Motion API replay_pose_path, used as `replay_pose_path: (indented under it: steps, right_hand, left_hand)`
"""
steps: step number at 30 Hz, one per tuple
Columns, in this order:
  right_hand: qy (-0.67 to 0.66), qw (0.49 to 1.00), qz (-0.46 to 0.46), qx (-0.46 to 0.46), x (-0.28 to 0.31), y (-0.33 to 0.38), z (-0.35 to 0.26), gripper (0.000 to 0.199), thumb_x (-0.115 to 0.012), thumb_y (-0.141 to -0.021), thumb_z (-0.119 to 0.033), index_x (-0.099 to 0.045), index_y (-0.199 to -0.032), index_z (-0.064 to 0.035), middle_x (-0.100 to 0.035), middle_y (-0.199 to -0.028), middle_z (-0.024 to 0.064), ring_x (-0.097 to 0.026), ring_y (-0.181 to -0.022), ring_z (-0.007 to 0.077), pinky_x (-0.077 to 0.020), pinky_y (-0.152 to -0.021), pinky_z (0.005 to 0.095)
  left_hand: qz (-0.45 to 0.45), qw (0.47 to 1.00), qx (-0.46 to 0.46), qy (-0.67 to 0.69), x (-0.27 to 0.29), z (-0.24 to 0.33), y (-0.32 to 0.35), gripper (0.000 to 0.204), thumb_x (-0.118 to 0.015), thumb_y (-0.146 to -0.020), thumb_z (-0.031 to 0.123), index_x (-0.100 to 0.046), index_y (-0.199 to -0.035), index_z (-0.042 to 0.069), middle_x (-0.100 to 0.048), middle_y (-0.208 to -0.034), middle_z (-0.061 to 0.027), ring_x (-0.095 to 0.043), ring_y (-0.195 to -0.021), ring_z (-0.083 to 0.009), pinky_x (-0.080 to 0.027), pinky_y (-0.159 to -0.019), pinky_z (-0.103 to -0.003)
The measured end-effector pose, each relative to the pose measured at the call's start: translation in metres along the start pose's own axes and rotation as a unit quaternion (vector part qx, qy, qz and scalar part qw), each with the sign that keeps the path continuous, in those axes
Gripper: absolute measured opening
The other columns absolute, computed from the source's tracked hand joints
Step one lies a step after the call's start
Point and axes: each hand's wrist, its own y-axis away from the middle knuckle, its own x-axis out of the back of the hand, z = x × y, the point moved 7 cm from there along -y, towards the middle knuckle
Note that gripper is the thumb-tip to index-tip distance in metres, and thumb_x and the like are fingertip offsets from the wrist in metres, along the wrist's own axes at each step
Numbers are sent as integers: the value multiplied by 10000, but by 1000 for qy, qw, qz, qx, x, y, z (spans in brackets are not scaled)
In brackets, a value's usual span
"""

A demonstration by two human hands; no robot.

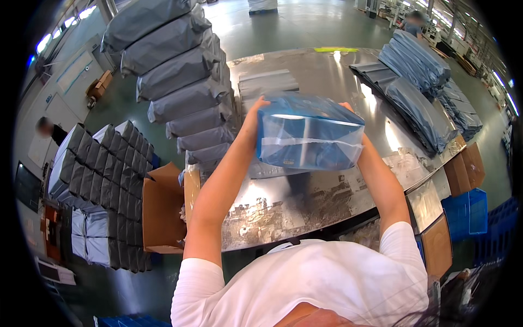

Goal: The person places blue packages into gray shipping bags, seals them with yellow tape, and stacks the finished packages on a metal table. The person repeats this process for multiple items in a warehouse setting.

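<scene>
Held up over the metal-topped table (305,204) is a blue plastic-wrapped package (310,133), boxy, with a whitish strip of tape or film across its near side. My left hand (261,103) grips its left end. On the opposite end, my right hand (348,107) grips it too, mostly hidden behind the film. Both arms reach forward from the lower edge. Just beyond the package lie flat grey plastic bags (267,82) on the table, partly covered by it.
A tall stack of grey wrapped bundles (182,79) rises at the table's left. Blue-grey bundles (417,62) pile at the far right. An open cardboard box (162,210) stands left, beside more stacked packages (103,191). Right of me are a blue bin (466,211) and cartons.
</scene>
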Motion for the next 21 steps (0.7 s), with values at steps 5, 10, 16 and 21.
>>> replay_pose_path:
  steps: [5, 10, 16, 21]
  right_hand:
    - [-177, 963, 86, -182, -100, 72, 53, 480, -470, -817, -403, -536, -1125, -41, -575, -1058, 127, -569, -916, 259, -485, -788, 387]
    - [-133, 968, 154, -143, -41, 186, 198, 544, -491, -847, -352, -365, -1292, -66, -496, -1199, 134, -511, -1054, 265, -432, -895, 397]
    - [56, 946, 240, -211, -30, 219, 237, 512, -516, -896, -267, -324, -1316, -47, -467, -1241, 112, -469, -1105, 215, -402, -918, 362]
    - [130, 943, 248, -182, -8, 190, 237, 507, -494, -913, -284, -332, -1312, -18, -462, -1251, 106, -442, -1128, 195, -359, -946, 312]
  left_hand:
    - [-20, 993, -117, 19, 52, -39, 45, 632, -520, -806, 324, -336, -1340, 40, -497, -1172, -113, -523, -1003, -222, -431, -861, -315]
    - [-38, 991, -120, -51, 85, -182, 131, 800, -494, -836, 421, -57, -1429, 110, -103, -1473, -80, -154, -1333, -226, -169, -1074, -329]
    - [96, 967, 38, -231, 119, -263, 145, 641, -415, -918, 189, -34, -1409, 30, -150, -1451, -169, -194, -1323, -277, -177, -1073, -347]
    - [66, 955, -6, -288, 146, -258, 110, 636, -465, -913, 221, -107, -1408, 42, -269, -1405, -166, -307, -1264, -252, -250, -1035, -320]
